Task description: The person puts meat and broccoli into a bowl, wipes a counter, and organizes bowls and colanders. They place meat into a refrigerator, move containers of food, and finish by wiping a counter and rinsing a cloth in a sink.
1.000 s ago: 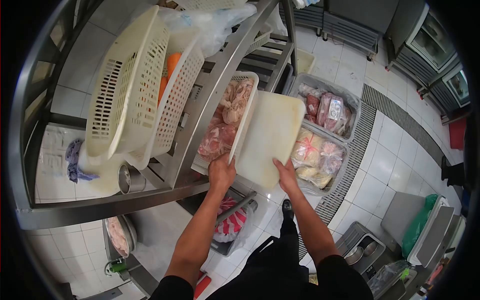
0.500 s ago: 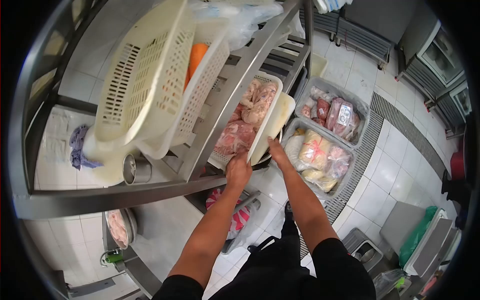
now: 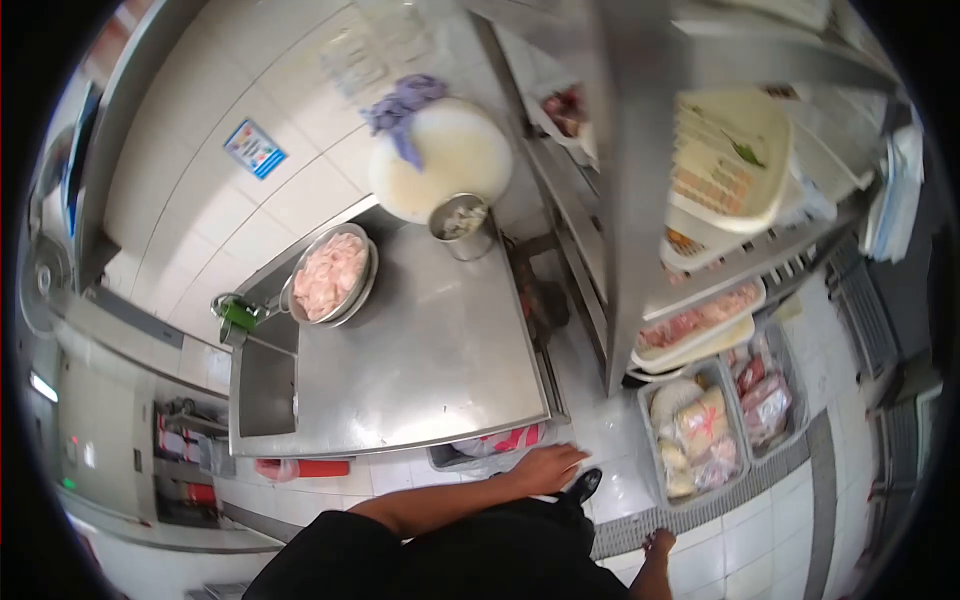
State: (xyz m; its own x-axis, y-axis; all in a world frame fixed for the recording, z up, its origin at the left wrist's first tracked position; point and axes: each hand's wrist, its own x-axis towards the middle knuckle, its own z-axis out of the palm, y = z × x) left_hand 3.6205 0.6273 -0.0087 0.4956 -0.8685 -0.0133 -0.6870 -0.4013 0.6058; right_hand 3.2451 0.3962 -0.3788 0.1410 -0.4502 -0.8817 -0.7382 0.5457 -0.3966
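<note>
My left hand point(image 3: 546, 468) is beside the front edge of a steel worktable point(image 3: 430, 365), its fingers stretched out and holding nothing. Lower right, my right hand point(image 3: 657, 548) hangs over the tiled floor; its small, blurred fingers do not show clearly, and nothing is seen in it. A metal bowl heaped with pale raw meat pieces point(image 3: 328, 275) stands on the table near the sink point(image 3: 268, 388). At the table's back right corner is a steel pot point(image 3: 478, 243) with bits of food inside. The white basket of raw meat point(image 3: 690, 350) sits on a low rack shelf, apart from both hands.
A steel rack point(image 3: 632, 200) rises at the right, bearing cream plastic baskets point(image 3: 770, 190). Two grey bins of bagged food point(image 3: 705, 420) stand on the floor beside it. Behind the pot are a round white board point(image 3: 460, 165) and a purple cloth point(image 3: 405, 105).
Both hands have let go of the meat basket and board at the rack and drawn back toward my body. My view has swung left to the worktable.
</note>
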